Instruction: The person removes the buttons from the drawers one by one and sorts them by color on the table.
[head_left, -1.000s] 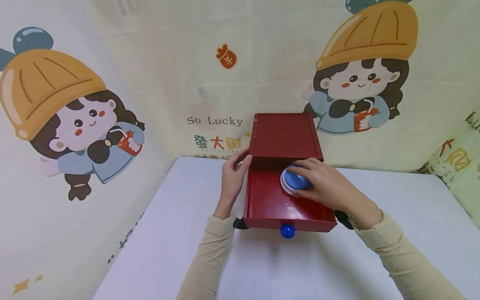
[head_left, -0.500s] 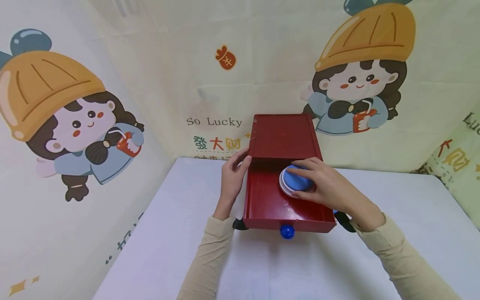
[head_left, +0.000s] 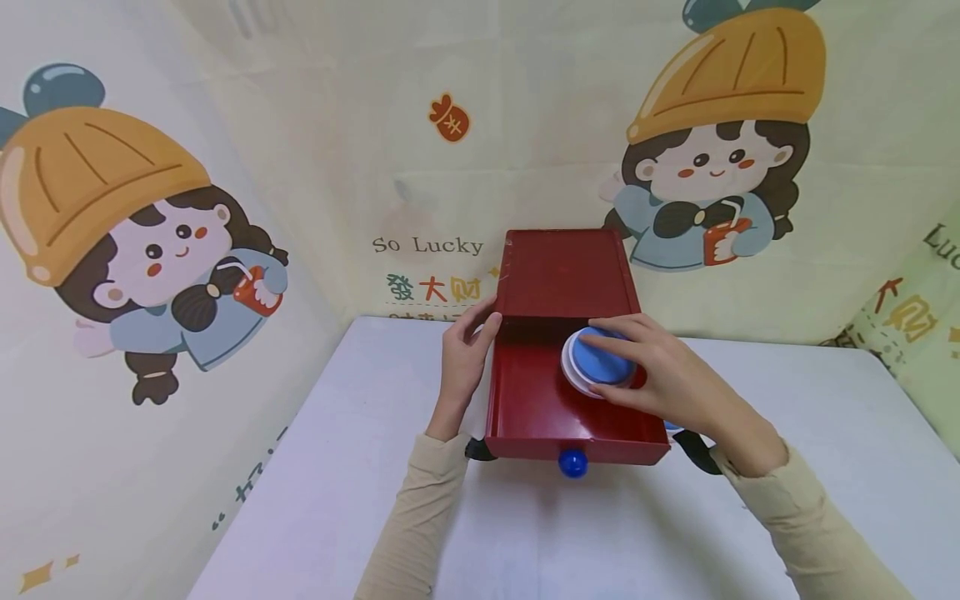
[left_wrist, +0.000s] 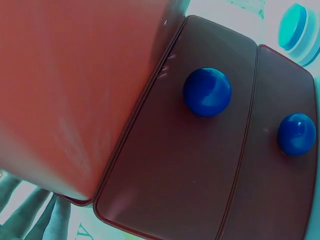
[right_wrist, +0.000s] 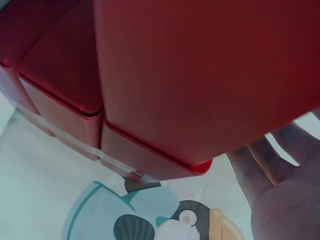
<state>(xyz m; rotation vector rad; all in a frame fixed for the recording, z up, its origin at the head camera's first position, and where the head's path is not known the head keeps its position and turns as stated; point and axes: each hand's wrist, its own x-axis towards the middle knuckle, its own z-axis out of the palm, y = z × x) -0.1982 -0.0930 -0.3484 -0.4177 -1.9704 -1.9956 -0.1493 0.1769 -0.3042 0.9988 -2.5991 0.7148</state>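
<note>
A red cabinet (head_left: 566, 275) has its top drawer (head_left: 525, 408) pulled out, with a blue round knob (head_left: 573, 463) on the front. Over the drawer floor, toward its back right, is a round white container with a blue top (head_left: 602, 362). My right hand (head_left: 660, 367) grips it from the right, thumb at the near side and fingers across the far side. My left hand (head_left: 465, 354) rests against the cabinet's left side with its fingers extended. In the left wrist view, more blue knobs (left_wrist: 207, 92) show on the lower drawers.
A second round blue-and-white thing (left_wrist: 295, 30) stands on the table beside the cabinet; the drawer mostly hides it in the head view. A white table (head_left: 375, 467) lies under the cabinet. A printed cloth wall (head_left: 337, 167) rises right behind it.
My right hand and the round container have shifted slightly to the right. The second blue thing beside the drawer has come partly into view. My left hand and the drawer stay put.
</note>
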